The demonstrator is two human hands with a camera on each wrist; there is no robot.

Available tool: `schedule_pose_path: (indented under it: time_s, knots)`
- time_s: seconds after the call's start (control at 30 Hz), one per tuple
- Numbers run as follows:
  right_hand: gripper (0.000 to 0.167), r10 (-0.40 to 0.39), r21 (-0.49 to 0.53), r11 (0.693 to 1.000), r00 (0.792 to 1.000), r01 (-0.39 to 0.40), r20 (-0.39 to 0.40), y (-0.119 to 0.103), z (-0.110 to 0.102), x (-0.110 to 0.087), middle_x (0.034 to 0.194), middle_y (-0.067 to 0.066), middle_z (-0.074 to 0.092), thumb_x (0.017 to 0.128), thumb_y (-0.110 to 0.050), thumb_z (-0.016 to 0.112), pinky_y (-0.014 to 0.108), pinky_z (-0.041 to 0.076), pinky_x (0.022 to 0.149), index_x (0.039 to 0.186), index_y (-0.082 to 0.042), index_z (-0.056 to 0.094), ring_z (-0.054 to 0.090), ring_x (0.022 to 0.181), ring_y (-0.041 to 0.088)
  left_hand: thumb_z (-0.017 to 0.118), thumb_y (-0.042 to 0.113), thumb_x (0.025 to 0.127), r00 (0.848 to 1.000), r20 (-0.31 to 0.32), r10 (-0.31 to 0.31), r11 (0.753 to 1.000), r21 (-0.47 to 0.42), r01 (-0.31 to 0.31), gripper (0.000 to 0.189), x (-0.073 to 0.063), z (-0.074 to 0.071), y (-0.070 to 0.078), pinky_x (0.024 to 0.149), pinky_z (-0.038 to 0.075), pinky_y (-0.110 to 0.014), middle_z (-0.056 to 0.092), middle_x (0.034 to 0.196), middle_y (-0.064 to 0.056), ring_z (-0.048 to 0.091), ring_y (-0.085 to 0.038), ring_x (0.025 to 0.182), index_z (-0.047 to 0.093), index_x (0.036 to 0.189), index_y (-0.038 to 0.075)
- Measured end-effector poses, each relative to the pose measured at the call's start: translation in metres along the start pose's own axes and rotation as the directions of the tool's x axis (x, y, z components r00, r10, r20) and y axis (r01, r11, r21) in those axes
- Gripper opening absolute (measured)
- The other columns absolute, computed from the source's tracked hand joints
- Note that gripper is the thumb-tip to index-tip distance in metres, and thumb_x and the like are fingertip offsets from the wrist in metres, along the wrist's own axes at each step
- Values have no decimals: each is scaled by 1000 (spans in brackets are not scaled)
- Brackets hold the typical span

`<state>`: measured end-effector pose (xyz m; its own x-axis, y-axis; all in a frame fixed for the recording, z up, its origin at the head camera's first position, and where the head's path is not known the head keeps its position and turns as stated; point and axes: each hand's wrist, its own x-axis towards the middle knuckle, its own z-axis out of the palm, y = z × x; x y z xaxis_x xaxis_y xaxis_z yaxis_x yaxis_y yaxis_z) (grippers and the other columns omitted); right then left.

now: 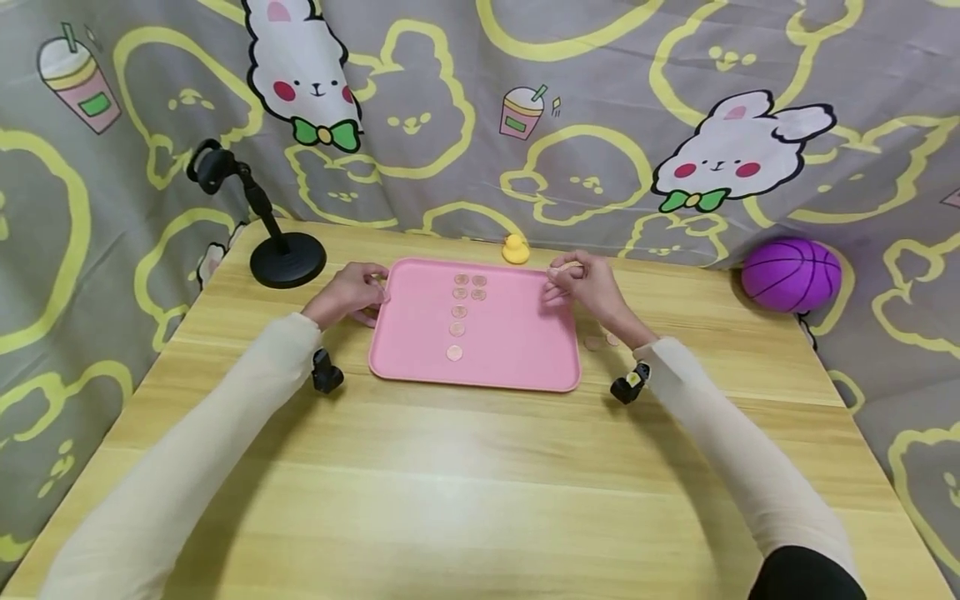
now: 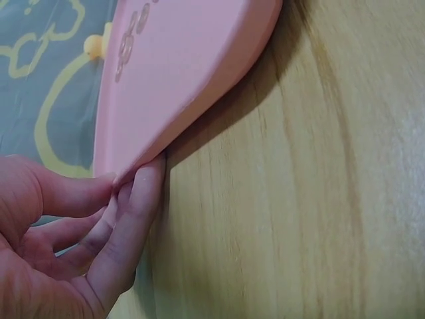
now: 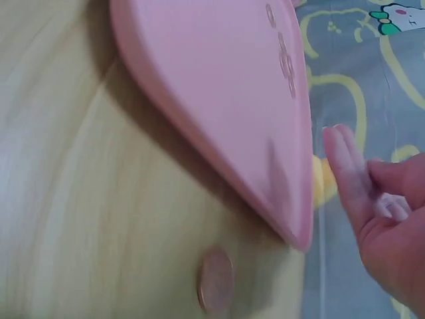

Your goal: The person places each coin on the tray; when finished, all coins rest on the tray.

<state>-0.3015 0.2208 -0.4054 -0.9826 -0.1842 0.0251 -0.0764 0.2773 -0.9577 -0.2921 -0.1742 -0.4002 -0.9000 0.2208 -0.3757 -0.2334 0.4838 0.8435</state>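
A pink rectangular tray (image 1: 517, 333) lies on the wooden table, with several copper coins (image 1: 457, 312) on it. They form a column, with a short second column beside its far end. My left hand (image 1: 348, 293) pinches the tray's left edge; in the left wrist view the thumb is over the rim and fingers (image 2: 136, 219) are against its underside. Above the tray's far right corner is my right hand (image 1: 588, 287). The right wrist view shows its fingers (image 3: 348, 176) extended and the thumb bent toward them, with no object visible between. One loose coin (image 3: 216, 279) lies beside the tray.
Two coins (image 1: 592, 342) are on the table right of the tray, near my right wrist. A yellow rubber duck (image 1: 515, 249) sits behind the tray. A black stand (image 1: 288, 260) is at the back left, a purple basketball (image 1: 791, 275) at the back right. Patterned curtain (image 1: 450, 100) surrounds the table.
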Motion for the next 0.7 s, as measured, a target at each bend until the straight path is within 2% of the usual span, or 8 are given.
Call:
schedule_pose_path:
  time_s: [0.1,0.23,0.33,0.5,0.7]
  knots:
    - [23,75,115,990,997,-77,30,-1,10,0,90,27,76,102,1,64,40,65,74,118,14,55,78,68,21,55,-1,100,1000,7,3,1000,-14,-3,60,1,1,0,64,64,-31,58,105,-15,66,-18,80,37,157,-4]
    - [20,121,172,976,990,-132,72,-4,27,-2,92,25,77,99,3,68,44,65,78,114,14,60,78,71,24,55,0,100,1000,6,12,1000,-11,-12,59,1,2,0,63,63,-31,57,104,-14,66,-17,80,38,157,-4]
    - [17,142,154,976,985,-156,99,-9,42,-5,93,23,77,97,3,70,43,65,78,110,13,65,78,71,24,55,0,101,1000,10,9,1000,-2,-9,59,1,1,-2,64,64,-31,57,104,-15,66,-19,81,38,157,-4]
    - [16,157,93,981,977,-172,143,-15,65,-8,95,27,76,96,0,74,43,66,74,105,12,70,77,67,24,55,0,100,1000,17,-6,1000,7,5,60,-1,-2,-5,67,65,-32,58,109,-18,66,-20,84,37,157,-5]
    - [15,158,41,985,975,-166,157,-15,82,-6,92,26,76,98,-2,70,38,66,68,104,12,69,75,63,20,54,0,100,1000,18,-16,1000,2,16,60,2,-3,-3,66,64,-31,56,112,-18,66,-20,84,36,157,-4]
